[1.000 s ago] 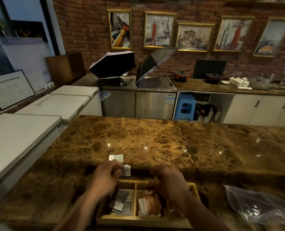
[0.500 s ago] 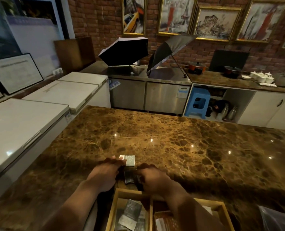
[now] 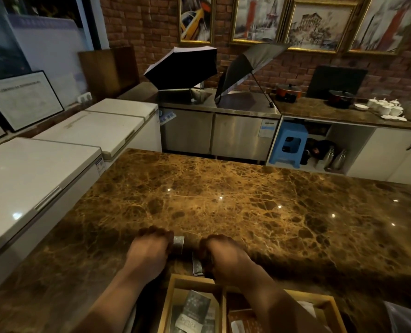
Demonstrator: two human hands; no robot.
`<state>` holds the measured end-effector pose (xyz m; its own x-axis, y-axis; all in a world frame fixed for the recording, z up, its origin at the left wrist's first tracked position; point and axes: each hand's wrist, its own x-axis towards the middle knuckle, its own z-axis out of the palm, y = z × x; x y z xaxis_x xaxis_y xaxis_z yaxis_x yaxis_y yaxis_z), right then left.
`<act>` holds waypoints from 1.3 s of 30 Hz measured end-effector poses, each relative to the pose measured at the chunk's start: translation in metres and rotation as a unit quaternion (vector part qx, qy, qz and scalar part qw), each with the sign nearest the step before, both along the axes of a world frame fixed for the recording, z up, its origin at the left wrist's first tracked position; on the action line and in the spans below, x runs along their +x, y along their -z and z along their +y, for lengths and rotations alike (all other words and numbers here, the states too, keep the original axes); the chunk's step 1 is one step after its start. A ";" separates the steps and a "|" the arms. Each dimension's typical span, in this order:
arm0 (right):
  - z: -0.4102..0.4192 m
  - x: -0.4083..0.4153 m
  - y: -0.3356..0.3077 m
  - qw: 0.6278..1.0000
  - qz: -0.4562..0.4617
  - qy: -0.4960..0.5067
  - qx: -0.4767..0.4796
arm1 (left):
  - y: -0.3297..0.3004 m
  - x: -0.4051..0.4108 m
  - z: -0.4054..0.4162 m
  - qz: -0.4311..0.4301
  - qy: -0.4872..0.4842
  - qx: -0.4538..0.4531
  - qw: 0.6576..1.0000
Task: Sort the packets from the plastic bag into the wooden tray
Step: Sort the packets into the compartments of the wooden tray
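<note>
The wooden tray (image 3: 192, 280) lies at the near edge of the marble counter, cut off by the frame's bottom. Its left compartment holds dark and white packets (image 3: 195, 311); the right one holds a brown packet (image 3: 244, 324). Just beyond the tray, my left hand (image 3: 149, 251) is curled on a silvery packet (image 3: 178, 243). My right hand (image 3: 220, 255) is curled on a dark packet (image 3: 196, 265) that stands on edge. A corner of the clear plastic bag (image 3: 406, 318) shows at the bottom right.
The brown marble counter (image 3: 247, 203) stretches away ahead. White chest freezers (image 3: 43, 169) run along the left. Behind the counter stand steel cabinets with two open umbrellas (image 3: 183, 66), a blue stool (image 3: 290, 144) and a back counter with pots and white cups (image 3: 384, 108).
The view has tilted up, so the tray and bag slid toward the bottom edge. Both hands moved from over the tray to the counter just beyond it and closed on packets there.
</note>
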<state>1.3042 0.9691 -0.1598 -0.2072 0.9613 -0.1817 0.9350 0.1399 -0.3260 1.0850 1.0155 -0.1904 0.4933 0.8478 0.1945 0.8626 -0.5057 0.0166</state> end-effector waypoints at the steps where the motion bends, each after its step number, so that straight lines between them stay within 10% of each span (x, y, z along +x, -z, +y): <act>1: -0.001 0.000 0.000 1.000 0.009 0.006 -0.002 | -0.003 0.001 -0.002 0.000 -0.011 -0.010 1.000; 15: -0.035 0.008 -0.031 0.963 0.196 0.169 0.078 | -0.066 0.000 -0.035 -0.351 -0.087 -0.215 0.907; 26: -0.075 0.012 -0.046 0.924 0.309 0.221 0.035 | -0.071 0.013 -0.112 -0.169 0.011 -0.269 0.948; 39: -0.094 -0.010 -0.049 0.932 0.310 0.176 -0.059 | -0.073 0.005 -0.117 -0.247 -0.007 -0.226 0.942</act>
